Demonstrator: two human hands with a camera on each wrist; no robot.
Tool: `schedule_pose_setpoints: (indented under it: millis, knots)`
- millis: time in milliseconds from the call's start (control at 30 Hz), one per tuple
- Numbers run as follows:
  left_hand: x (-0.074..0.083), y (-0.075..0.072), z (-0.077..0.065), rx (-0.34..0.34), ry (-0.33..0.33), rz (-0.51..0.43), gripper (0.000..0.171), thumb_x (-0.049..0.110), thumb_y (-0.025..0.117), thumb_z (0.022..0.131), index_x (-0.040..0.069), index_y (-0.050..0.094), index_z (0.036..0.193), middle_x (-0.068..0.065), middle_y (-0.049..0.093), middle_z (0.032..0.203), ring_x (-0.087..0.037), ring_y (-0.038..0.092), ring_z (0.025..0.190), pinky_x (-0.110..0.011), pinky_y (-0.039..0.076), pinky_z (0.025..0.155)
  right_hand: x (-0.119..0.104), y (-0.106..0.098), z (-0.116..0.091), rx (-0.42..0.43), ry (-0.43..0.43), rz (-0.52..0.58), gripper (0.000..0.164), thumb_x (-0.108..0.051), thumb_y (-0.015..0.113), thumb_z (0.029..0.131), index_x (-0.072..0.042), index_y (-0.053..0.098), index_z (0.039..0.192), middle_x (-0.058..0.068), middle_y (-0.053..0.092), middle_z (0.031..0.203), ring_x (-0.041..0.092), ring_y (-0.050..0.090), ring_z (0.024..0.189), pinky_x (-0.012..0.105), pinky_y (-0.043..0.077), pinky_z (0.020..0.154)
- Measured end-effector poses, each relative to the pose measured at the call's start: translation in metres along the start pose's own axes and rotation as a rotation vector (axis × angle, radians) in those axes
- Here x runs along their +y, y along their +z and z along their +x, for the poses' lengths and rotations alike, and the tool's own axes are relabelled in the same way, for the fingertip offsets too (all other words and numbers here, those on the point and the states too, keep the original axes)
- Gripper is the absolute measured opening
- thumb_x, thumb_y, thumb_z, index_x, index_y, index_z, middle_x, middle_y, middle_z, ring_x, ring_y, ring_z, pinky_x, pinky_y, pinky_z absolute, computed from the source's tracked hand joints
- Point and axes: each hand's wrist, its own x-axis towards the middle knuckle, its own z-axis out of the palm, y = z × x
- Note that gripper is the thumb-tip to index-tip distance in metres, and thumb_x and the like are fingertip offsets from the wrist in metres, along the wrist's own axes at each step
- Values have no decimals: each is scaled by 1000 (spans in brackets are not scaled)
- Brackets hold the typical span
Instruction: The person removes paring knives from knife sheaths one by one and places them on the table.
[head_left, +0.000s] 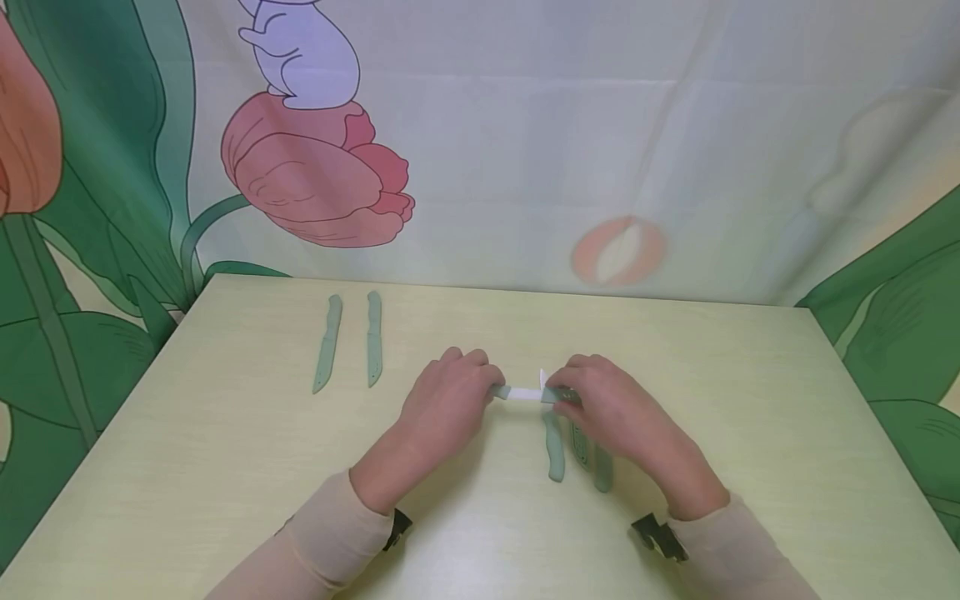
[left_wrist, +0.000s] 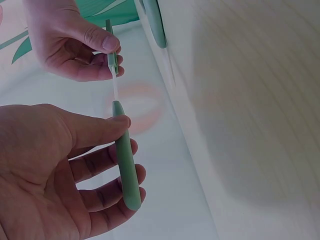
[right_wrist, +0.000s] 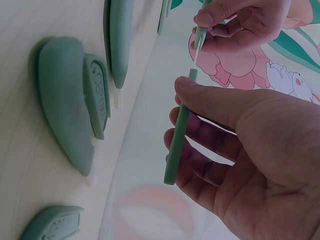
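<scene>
My left hand [head_left: 453, 392] grips the green handle [left_wrist: 128, 170] of a small knife, thumb on one side and fingers on the other. Its white blade [head_left: 523, 393] points toward my right hand [head_left: 611, 404]. That hand pinches a slim green blade sheath [right_wrist: 179, 135] between thumb and fingers. The blade's tip is right at the sheath's mouth, and both are held up off the table. Below my right hand lie a green-handled knife [head_left: 555, 450] with a white blade, a loose sheath [head_left: 579, 446] and another knife handle [head_left: 603, 468], partly hidden by the hand.
Two green knives in their sheaths [head_left: 327, 343] lie side by side at the table's back left. Another loose sheath [right_wrist: 52, 224] shows low in the right wrist view. The pale wooden table [head_left: 225, 467] ends at a printed curtain [head_left: 510, 167].
</scene>
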Motion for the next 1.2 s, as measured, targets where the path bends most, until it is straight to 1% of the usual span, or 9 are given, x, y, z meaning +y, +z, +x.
schedule_pose_setpoints:
  millis: [167,500,767,1000,1200]
  knots:
    - [0,-1,0,-4,-14,9,17,9,85,90,16,83,106,1,69,92,-21,53,74,-28,47,63,2,-1,-2,-11,32,11,27,-6,85,90,-5,79,116,3,72,107,23,65,99,40,57,90]
    - [-1,-1,0,-18,-32,21,19,8,85,91,16,83,108,0,69,93,-22,55,76,-29,49,64,2,-3,-3,-29,49,20,26,-6,84,91,-6,79,117,3,71,108,24,64,99,39,57,89]
    - [-5,-2,0,-16,-52,12,19,6,84,91,15,83,107,-1,69,93,-24,58,77,-33,52,64,5,-5,-2,-34,62,14,25,-5,83,92,-5,78,117,4,72,109,26,66,103,42,57,92]
    - [-6,-4,0,-39,-102,-34,17,3,79,94,14,83,107,-1,68,91,-25,58,77,-34,53,63,9,-8,-3,-37,73,18,25,-3,81,93,-3,77,118,8,73,110,27,68,102,44,58,92]
    - [-6,-5,1,-55,-146,-79,19,0,74,95,13,82,108,-2,68,93,-25,60,81,-35,54,63,9,-12,-3,-52,118,26,26,-5,82,93,-4,77,118,5,74,107,24,69,99,43,59,91]
